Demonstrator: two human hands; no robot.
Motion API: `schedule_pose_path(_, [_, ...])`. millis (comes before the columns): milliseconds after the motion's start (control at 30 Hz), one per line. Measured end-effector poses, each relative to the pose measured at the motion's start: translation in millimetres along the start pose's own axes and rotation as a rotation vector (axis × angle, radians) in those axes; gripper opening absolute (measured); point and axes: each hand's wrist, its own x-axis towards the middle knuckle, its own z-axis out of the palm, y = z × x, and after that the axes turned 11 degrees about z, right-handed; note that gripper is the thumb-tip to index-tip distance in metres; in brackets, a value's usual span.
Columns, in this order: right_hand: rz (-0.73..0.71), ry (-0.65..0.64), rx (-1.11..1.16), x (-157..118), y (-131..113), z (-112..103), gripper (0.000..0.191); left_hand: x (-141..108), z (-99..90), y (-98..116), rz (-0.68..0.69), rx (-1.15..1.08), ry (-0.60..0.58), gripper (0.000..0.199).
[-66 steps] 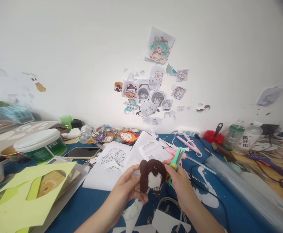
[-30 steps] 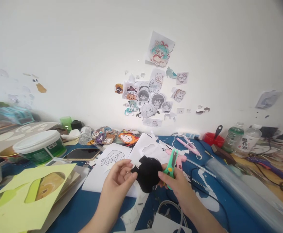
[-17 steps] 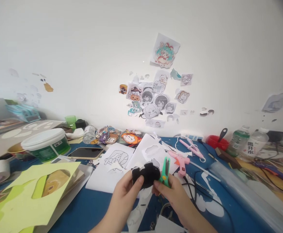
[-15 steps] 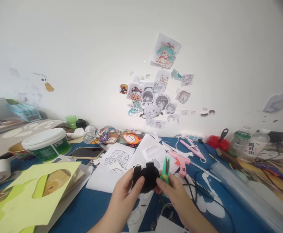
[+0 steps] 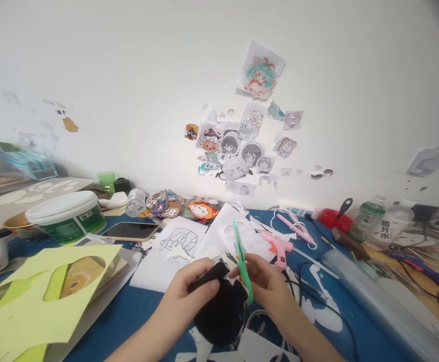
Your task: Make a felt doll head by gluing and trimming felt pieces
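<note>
A black cut-out piece (image 5: 221, 306) with a ragged pale edge is pinched in my left hand (image 5: 197, 284), thumb lying on its face. My right hand (image 5: 266, 284) is closed around a pair of green scissors (image 5: 242, 266), blades pointing up and away. The scissors are at the upper right edge of the black piece; whether the blades touch it I cannot tell. White paper scraps (image 5: 264, 347) lie below my hands. Just beyond are white sheets, one with a line drawing (image 5: 180, 244).
A pink glue gun (image 5: 280, 249) with a black cord lies right of my hands. A phone (image 5: 131, 231), a white-lidded green tub (image 5: 67, 216) and yellow cut-out card (image 5: 49, 296) are on the left. Bottles (image 5: 368, 218) and a clear plastic roll (image 5: 385, 296) stand or lie right.
The black piece has tilted and come lower and closer, showing more of its face. My right hand has turned the scissors so their blades now point up beside the piece's edge.
</note>
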Motion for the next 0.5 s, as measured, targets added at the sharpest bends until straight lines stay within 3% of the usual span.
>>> schedule_pose_path(233, [0.018,-0.219,-0.156,-11.5,-2.8,4.0,0.038,3.7,-7.2,0.0,0.001,0.076,-0.147,0.022])
schedule_pose_path(500, [0.071,-0.34,-0.277,-23.4,-17.2,0.5,0.038,4.7,-8.3,10.1,0.008,0.203,-0.152,0.018])
